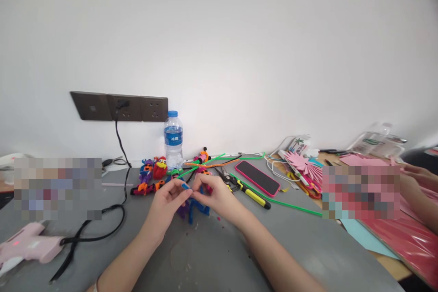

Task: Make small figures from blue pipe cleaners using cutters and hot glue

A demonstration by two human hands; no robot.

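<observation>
My left hand (171, 198) pinches a short blue pipe cleaner piece (185, 186) between thumb and forefinger. The fingertips of my right hand (212, 194) are closed in a pinch at the same small piece, touching my left thumb; part of it is hidden by the fingers. Just below and behind my hands lie blue pipe cleaner pieces (200, 207) and a purple one (182, 211). Fuzzy pipe cleaner figures stand beyond my left hand, among them a red and yellow one (159, 169) and a purple and orange one (146, 172).
Yellow-handled pliers (253, 195), a pink-cased phone (257, 178) and a long green pipe cleaner (294, 206) lie to the right. A water bottle (174, 143) stands by the wall. At left is a pink glue gun (32, 242) with a black cord. Another person's hands (419, 187) handle pink paper.
</observation>
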